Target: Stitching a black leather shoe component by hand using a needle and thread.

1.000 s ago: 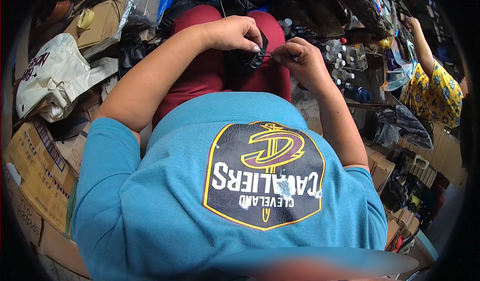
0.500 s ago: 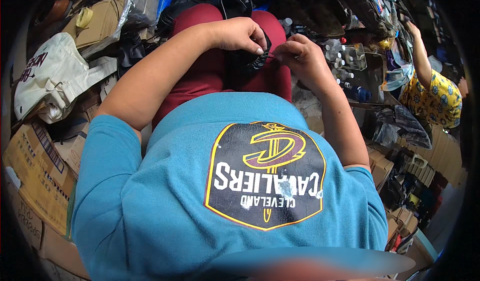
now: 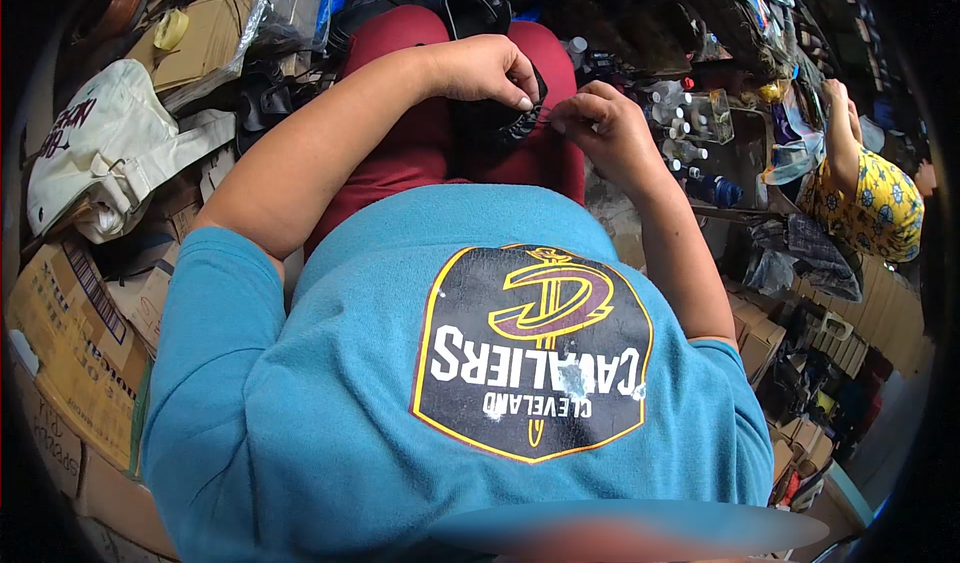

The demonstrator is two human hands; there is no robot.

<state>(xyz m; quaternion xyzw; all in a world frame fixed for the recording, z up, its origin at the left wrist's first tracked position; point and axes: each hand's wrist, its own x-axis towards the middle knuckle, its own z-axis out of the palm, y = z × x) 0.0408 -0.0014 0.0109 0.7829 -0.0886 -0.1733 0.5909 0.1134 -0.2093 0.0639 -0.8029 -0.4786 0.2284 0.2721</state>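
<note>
In my lap lies a small black item (image 3: 498,131) that looks like a shoe, with a row of lace-like or stitched loops along its right side. My left hand (image 3: 490,71) grips its upper edge, thumb pressed near the loops. To the right of it, my right hand (image 3: 605,128) is closed in a pinch. A thin dark strand seems to run from the loops to those fingertips; its exact kind is too small to make out. The underside of the black item is hidden against my dark red trousers (image 3: 395,148).
Cardboard boxes (image 3: 85,333) and a pale canvas bag (image 3: 95,153) sit on my left. A tape roll (image 3: 171,31) rests on cardboard. Small bottles (image 3: 685,150) and a clear container (image 3: 718,116) stand to my right. Beyond them, another person in a yellow patterned shirt (image 3: 870,203) works.
My right fingers have shifted slightly beside the black item, which is tilted a little differently. My left hand keeps its grip. The other person's raised arm has come down.
</note>
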